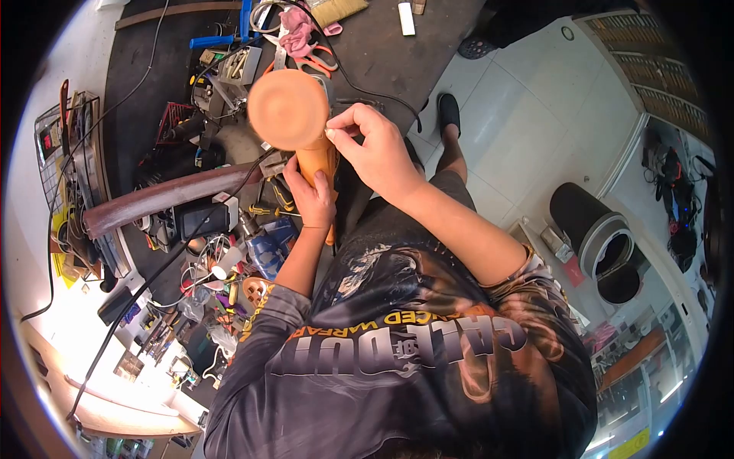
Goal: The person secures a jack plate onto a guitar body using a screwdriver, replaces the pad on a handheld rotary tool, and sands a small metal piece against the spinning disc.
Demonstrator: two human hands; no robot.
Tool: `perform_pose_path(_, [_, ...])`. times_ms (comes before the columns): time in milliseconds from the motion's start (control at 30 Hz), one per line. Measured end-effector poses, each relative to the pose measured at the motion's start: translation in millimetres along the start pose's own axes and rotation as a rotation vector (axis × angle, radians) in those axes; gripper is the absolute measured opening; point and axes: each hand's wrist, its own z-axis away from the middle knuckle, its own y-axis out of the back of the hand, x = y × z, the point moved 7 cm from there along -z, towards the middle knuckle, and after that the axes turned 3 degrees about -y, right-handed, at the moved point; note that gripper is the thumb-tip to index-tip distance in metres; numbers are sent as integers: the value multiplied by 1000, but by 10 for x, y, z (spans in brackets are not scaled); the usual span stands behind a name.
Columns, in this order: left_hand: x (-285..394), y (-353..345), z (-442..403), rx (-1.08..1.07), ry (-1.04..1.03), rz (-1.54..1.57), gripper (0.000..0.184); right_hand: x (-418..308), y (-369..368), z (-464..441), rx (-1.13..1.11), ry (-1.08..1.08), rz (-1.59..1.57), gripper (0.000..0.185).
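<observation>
My left hand (312,197) is wrapped around the orange body of an angle grinder (315,162), held upright at the bench edge. A round tan disc (286,109) on its head faces up toward me, its surface smeared as if spinning. My right hand (375,149) is closed in a pinch beside the disc's right rim. A tiny pale piece shows at the fingertips, too small to name. Whether it touches the disc I cannot tell.
A cluttered dark bench (141,84) holds orange-handled scissors (315,61), a pink cloth (297,32) and a long brown curved bar (172,197). Black cables cross it. A black bin (579,210) stands on the tiled floor at right. Another person's shoe (475,48) shows beyond the bench.
</observation>
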Motion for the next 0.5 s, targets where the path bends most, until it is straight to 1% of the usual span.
perform_pose_path(500, [33,2,-7,7,-6,-7,75,19,-15,29,2,68,43,9])
